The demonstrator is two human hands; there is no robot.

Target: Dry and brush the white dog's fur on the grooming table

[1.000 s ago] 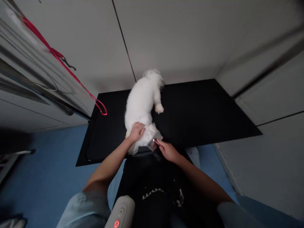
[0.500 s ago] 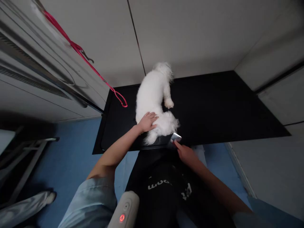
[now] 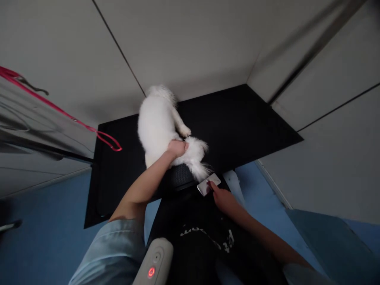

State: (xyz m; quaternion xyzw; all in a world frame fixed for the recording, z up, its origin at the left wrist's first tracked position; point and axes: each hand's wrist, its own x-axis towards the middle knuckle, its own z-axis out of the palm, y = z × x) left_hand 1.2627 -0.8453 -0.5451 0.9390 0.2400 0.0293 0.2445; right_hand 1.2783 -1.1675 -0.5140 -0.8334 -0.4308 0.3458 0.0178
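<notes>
Fingers of my left hand [image 3: 178, 148] curl gripping the white dog [image 3: 154, 124], mid-frame; my right hand [image 3: 226, 200] pinches the slicker brush [image 3: 204, 187], lower centre. Brushing, I judge; another stroke wants steadiness.

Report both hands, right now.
Left hand: on the white dog at its hind end; open or closed cannot be told.
Right hand: closed, holding a shiny flat-headed tool, apparently a brush.

Reads on black apron [image 3: 187, 257], in white letters [image 3: 228, 240], upside down: "oom" and, less surely, "pet"; cannot be read in full. On pale device [image 3: 157, 245], glows with small red sign [image 3: 151, 272].
</notes>
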